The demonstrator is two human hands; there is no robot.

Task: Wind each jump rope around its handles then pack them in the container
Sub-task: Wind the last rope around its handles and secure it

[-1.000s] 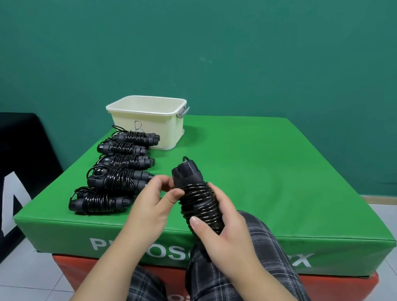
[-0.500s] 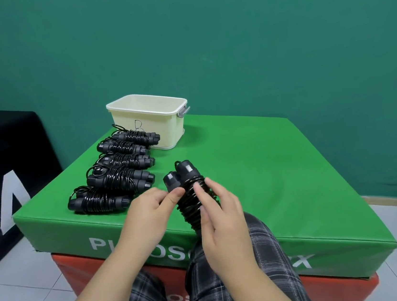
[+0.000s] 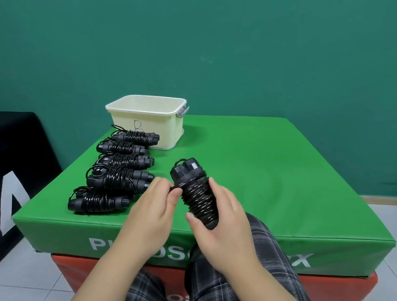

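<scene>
the right hand [image 3: 222,218] is curled round the lower half of a black jump rope [image 3: 198,195], holding the paired handles upright just in front of the near edge of the green padded block [image 3: 257,168], over the person's lap. the cord already coils down most of the handles. the left hand [image 3: 149,209] pinches the cord's free end between thumb and fingers, right against the top of the bundle on its left side.

the step in hand looks like finishing the last turn and locking the end. to do it well, the right hand should keep its hold so both handles stay pressed together and the coils do not slip toward either end. the left should pull the tail snug, then tuck it under a neighbouring coil rather than leave it loose; a slack tail will likely spring open once let go.

five wound ropes [image 3: 117,172] lie in a row on the block, running from its near left corner back to the cream container [image 3: 146,104], the farthest one touching or nearly touching the container's front wall. the container stands at the block's far left; what it holds cannot be seen. none of the ropes on the block is packed yet, so winding seems nearly done and packing still ahead.
</scene>
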